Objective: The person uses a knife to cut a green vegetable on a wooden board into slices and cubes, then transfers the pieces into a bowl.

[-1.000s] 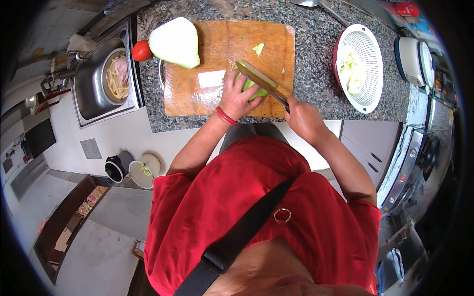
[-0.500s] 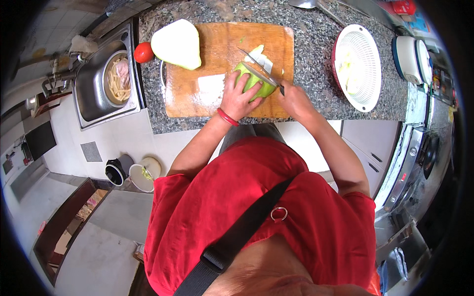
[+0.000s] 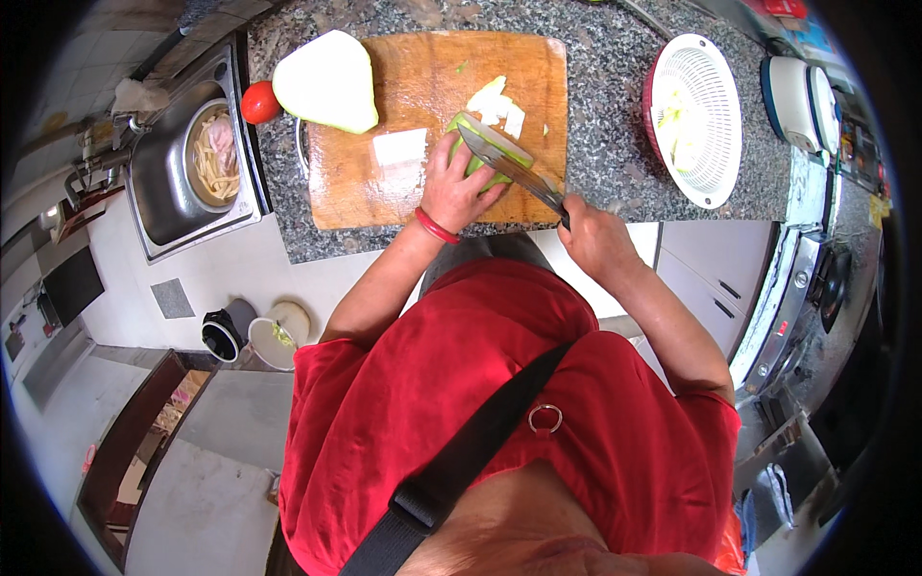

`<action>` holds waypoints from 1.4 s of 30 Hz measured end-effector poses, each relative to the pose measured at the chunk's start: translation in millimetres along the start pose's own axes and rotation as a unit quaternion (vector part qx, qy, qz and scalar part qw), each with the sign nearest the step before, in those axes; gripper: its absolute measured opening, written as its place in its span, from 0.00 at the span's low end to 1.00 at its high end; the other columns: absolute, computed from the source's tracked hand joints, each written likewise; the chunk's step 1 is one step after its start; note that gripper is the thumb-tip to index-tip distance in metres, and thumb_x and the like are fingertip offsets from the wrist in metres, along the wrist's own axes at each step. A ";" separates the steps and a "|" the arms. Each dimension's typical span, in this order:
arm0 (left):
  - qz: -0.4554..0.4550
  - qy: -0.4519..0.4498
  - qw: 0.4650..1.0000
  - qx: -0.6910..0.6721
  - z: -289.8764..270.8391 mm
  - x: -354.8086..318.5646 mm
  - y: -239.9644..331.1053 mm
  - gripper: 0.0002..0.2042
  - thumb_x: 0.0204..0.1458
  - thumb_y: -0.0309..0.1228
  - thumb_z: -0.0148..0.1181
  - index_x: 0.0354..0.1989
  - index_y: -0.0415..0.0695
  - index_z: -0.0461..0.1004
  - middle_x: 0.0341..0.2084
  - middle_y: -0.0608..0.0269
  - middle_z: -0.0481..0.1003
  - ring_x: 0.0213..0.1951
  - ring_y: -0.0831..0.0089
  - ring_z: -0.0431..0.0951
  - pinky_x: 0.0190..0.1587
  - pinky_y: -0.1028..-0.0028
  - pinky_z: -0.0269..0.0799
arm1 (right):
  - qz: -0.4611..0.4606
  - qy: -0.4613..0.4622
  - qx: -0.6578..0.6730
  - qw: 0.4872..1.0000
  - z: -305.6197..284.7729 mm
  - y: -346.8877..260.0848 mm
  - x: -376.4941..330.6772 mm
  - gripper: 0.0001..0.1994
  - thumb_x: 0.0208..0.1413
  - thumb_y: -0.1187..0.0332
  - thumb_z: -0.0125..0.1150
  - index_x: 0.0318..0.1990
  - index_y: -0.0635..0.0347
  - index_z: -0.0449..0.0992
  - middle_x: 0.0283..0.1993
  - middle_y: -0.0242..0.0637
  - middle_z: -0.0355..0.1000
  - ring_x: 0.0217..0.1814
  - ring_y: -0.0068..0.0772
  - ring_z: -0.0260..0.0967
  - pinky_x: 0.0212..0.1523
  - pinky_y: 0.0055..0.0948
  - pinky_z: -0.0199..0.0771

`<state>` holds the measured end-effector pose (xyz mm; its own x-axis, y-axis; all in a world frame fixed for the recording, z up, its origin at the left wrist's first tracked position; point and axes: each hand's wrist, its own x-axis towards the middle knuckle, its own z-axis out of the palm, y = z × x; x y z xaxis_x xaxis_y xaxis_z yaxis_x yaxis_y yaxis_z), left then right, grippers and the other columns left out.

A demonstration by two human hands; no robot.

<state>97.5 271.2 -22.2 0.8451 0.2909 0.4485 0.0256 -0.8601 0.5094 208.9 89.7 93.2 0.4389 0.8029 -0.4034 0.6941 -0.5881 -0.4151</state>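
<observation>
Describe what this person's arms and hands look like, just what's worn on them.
Both forearms are bare, with no gloves on either hand. The left hand has a thin red bangle around the wrist. The right hand shows no visible band or watch. Short red sleeves of a red top end at the upper arms.

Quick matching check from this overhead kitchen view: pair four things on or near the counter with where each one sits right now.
Things:
1. tomato
2. knife
3. white colander
4. green gourd piece

Places:
A. under the left hand on the cutting board
B. on the counter, right of the board
C. in the right hand, blade over the gourd piece
D. between the sink and the big pale gourd half

Pairs: 1-D, 2-C, 3-B, 4-A
</observation>
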 end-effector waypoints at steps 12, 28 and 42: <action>-0.004 0.004 1.000 -0.007 -2.8 -0.5 2.1 0.22 0.31 0.33 0.70 0.40 0.52 0.75 0.44 0.55 0.66 0.50 0.47 0.62 0.50 0.54 0.65 | 0.051 -0.019 0.046 0.997 18.7 14.9 58.4 0.12 0.51 0.69 0.52 0.40 0.68 0.67 0.31 0.59 0.71 0.37 0.60 0.70 0.39 0.51 0.70; 0.001 0.012 1.000 -0.017 -1.9 -0.1 1.0 0.18 0.32 0.33 0.70 0.35 0.50 0.75 0.45 0.53 0.65 0.51 0.47 0.63 0.49 0.54 0.66 | 0.027 -0.044 -0.003 0.999 -5.5 -2.1 6.2 0.12 0.50 0.69 0.55 0.37 0.68 0.65 0.25 0.53 0.71 0.31 0.55 0.72 0.32 0.46 0.72; 0.006 0.006 1.000 -0.011 -4.9 1.1 2.2 0.23 0.29 0.32 0.72 0.39 0.51 0.75 0.44 0.52 0.65 0.51 0.45 0.62 0.50 0.54 0.65 | 0.066 0.007 0.117 0.991 13.8 12.3 52.7 0.11 0.52 0.69 0.50 0.40 0.67 0.66 0.29 0.62 0.70 0.38 0.63 0.68 0.40 0.52 0.68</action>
<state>95.8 271.6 -17.0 0.8390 0.2863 0.4627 0.0045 -0.8541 0.5202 232.7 123.4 55.6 0.5265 0.7171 -0.4567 0.4788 -0.6940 -0.5376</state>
